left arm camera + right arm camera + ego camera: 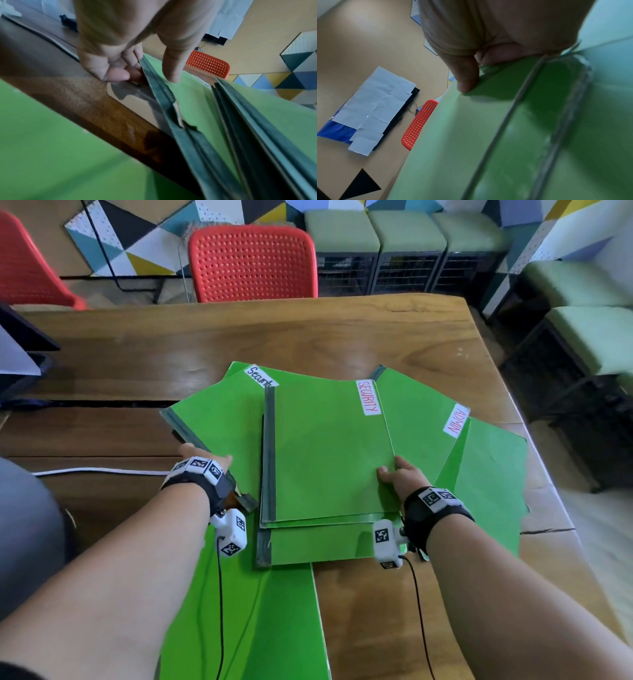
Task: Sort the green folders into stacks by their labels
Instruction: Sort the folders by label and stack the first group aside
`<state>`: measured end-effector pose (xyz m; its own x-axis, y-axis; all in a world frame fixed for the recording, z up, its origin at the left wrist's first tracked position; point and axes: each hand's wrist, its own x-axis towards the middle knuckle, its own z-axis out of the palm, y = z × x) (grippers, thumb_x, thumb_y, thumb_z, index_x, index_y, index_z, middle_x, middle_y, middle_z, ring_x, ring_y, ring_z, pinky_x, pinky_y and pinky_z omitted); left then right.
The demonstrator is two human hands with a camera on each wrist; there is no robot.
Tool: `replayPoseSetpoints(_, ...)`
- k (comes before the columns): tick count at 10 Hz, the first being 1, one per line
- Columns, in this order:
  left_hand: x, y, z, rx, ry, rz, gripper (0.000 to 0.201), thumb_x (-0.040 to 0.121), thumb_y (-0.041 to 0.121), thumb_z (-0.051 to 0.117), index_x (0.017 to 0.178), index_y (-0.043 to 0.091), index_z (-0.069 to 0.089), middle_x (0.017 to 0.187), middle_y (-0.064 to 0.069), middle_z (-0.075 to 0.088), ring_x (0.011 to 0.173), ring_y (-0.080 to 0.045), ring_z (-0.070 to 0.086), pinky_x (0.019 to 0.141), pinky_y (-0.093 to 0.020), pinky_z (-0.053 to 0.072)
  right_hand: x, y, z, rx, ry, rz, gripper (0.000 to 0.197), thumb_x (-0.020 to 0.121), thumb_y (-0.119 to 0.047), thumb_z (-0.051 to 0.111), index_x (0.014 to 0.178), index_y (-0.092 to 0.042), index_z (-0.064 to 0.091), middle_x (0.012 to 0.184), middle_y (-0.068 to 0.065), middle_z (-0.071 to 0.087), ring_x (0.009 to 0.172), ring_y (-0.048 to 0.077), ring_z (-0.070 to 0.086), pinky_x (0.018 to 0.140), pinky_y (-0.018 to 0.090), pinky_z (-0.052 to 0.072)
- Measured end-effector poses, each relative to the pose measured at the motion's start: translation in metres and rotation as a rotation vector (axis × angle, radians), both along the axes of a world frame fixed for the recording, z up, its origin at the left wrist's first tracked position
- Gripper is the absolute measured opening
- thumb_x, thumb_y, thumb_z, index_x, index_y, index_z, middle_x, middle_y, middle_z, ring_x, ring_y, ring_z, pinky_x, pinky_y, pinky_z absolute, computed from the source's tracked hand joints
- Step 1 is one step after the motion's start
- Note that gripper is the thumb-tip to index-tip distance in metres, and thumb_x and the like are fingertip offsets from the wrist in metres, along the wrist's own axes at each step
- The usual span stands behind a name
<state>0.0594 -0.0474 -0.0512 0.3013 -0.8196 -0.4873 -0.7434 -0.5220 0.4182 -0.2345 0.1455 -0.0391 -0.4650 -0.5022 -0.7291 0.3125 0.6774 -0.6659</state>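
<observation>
At centre frame the green folders [329,453] lie fanned and unsorted, SECURITY and ADMIN labels mixed. Right hand [400,477] pinches the top folder's edge; left hand [205,460] grips another's spine. Sorting looks barely begun.

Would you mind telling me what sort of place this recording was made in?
Probably an office lounge or shared workspace: a long wooden table with red chairs, green cushioned stools along a geometric-patterned wall, and labelled folders.
</observation>
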Motion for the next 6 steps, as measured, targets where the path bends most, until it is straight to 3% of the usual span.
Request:
replayPoseSetpoints(1,-0.002,0.004,0.019,-0.033,0.087,-0.007,0.074,0.081,0.019,0.071,0.142,-0.001,0.034,0.138,-0.021,0.048,0.124,-0.035,0.051,0.095,-0.037,0.044,-0.003,0.0,-0.001,-0.01,0.004,-0.009,0.07,0.092,-0.013,0.061,0.151,-0.025,0.026,0.131,0.007,0.048,0.081,0.023,0.058,0.089,0.046,0.055)
replayPoseSetpoints(2,0.001,-0.003,0.024,-0.089,0.139,0.027,0.053,0.089,0.006,0.057,0.138,0.001,0.039,0.132,-0.022,0.052,0.119,-0.038,0.054,0.092,-0.039,0.045,-0.006,-0.003,0.004,-0.058,-0.005,-0.013,0.071,0.092,-0.01,0.06,0.151,-0.025,0.025,0.128,0.005,0.047,0.078,0.021,0.056,0.091,0.046,0.053)
replayPoseSetpoints(3,0.009,0.001,0.036,-0.192,0.201,0.05,0.039,0.089,0.002,0.051,0.128,0.005,0.046,0.116,-0.019,0.059,0.107,-0.039,0.058,0.088,-0.041,0.048,-0.005,-0.009,0.013,-0.12,-0.011,-0.017,0.072,0.091,-0.009,0.061,0.152,-0.024,0.024,0.139,0.006,0.044,0.082,0.021,0.057,0.095,0.048,0.051)
replayPoseSetpoints(4,0.021,0.015,0.047,-0.254,0.257,-0.025,0.039,0.095,0.005,0.048,0.134,0.004,0.047,0.121,-0.02,0.058,0.102,-0.033,0.056,0.077,-0.032,0.039,0.01,-0.017,0.023,-0.167,-0.015,0.009,0.072,0.091,-0.009,0.062,0.151,-0.022,0.025,0.137,0.007,0.047,0.085,0.022,0.059,0.093,0.047,0.053)
replayPoseSetpoints(5,0.033,0.032,0.051,-0.304,0.287,-0.071,0.036,0.097,0.01,0.043,0.133,0.011,0.048,0.113,-0.015,0.061,0.087,-0.026,0.05,0.069,-0.027,0.038,0.034,-0.021,0.03,-0.197,-0.021,0.068,0.052,0.093,-0.009,0.059,0.141,-0.019,0.041,0.108,0.001,0.056,0.081,0.022,0.06,0.092,0.05,0.053)
replayPoseSetpoints(6,0.041,0.048,0.054,-0.294,0.392,-0.013,0.034,0.098,0.011,0.041,0.13,0.017,0.05,0.106,-0.013,0.061,0.088,-0.029,0.056,0.063,-0.028,0.045,0.058,-0.019,0.034,-0.206,-0.02,0.148,0.031,0.095,-0.012,0.057,0.125,-0.013,0.048,0.098,0.007,0.056,0.082,0.025,0.06,0.089,0.055,0.053)
